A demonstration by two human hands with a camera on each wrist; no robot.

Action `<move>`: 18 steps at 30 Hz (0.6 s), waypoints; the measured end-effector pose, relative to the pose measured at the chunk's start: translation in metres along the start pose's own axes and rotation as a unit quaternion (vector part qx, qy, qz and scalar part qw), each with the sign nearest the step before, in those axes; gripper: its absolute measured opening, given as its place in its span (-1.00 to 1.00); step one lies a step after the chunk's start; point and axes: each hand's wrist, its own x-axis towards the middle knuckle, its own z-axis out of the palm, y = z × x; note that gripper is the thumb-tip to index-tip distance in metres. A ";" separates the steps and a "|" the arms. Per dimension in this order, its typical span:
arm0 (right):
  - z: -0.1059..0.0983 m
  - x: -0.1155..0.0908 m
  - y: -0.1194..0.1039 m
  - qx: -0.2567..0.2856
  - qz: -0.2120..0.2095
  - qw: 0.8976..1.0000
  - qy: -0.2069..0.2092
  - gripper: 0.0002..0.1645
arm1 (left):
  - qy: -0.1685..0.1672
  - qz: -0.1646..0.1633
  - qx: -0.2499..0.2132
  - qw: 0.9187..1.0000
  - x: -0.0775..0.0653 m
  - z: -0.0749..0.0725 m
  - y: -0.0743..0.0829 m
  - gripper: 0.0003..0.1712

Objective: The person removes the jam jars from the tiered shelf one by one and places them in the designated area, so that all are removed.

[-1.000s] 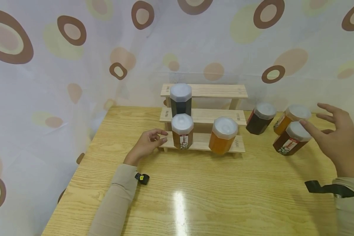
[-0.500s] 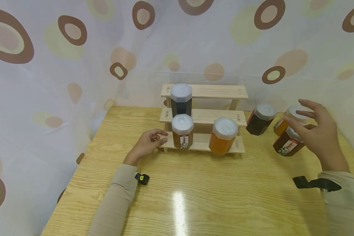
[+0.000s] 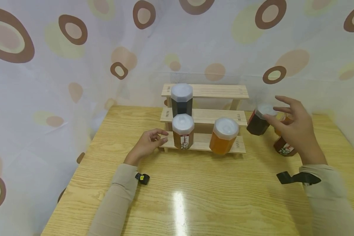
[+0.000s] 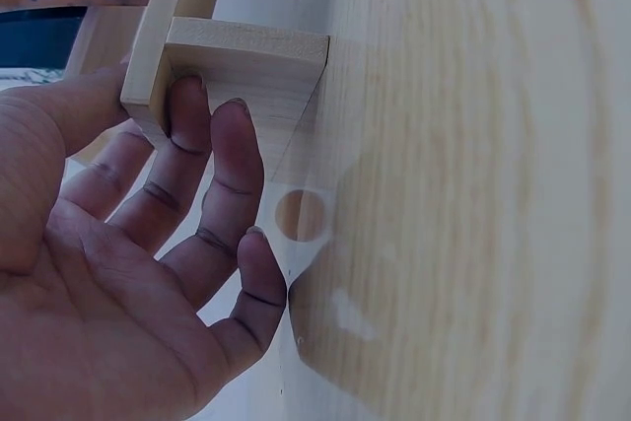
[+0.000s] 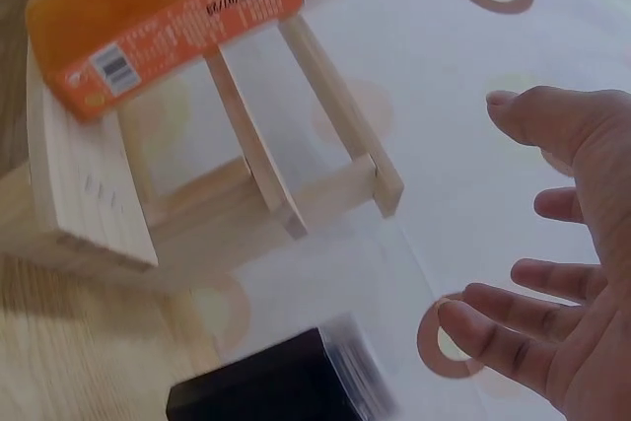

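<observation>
A three-step wooden display rack [image 3: 221, 91] stands at the table's back. My left hand [image 3: 147, 144] grips the left end of its lowest step, the thumb and a fingertip on either side of the board [image 4: 148, 66] in the left wrist view. My right hand [image 3: 296, 131], fingers spread and holding nothing, hovers beside a dark jar [image 3: 257, 125] with a clear lid at the rack's right. That dark jar [image 5: 266, 382] lies below the open fingers in the right wrist view. Behind the right hand, an amber jar [image 3: 286, 118] and a red-brown jar [image 3: 284, 148] are partly hidden.
On the lowest step stand a brown jar [image 3: 180, 139] with a label and an orange jar [image 3: 221, 144]. Another dark jar [image 3: 181, 106] sits higher up at the left. A patterned cloth [image 3: 177, 39] hangs behind the wooden table [image 3: 224, 190].
My right hand has moved left, from over the red-brown and amber jars to beside the dark jar. The left hand has stayed at the rack's end.
</observation>
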 end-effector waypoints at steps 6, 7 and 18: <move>0.015 0.008 -0.014 0.020 -0.013 1.000 -0.011 -0.17 | 0.001 -0.002 -0.004 1.000 0.000 0.001 0.000 -0.65; 0.017 0.009 -0.016 0.024 -0.017 1.000 -0.010 -0.17 | 0.000 -0.001 -0.005 1.000 0.000 0.001 0.000 -0.64; 0.038 0.027 -0.047 0.044 -0.069 0.996 -0.030 -0.19 | -0.009 -0.013 -0.002 1.000 -0.009 0.000 0.023 -0.67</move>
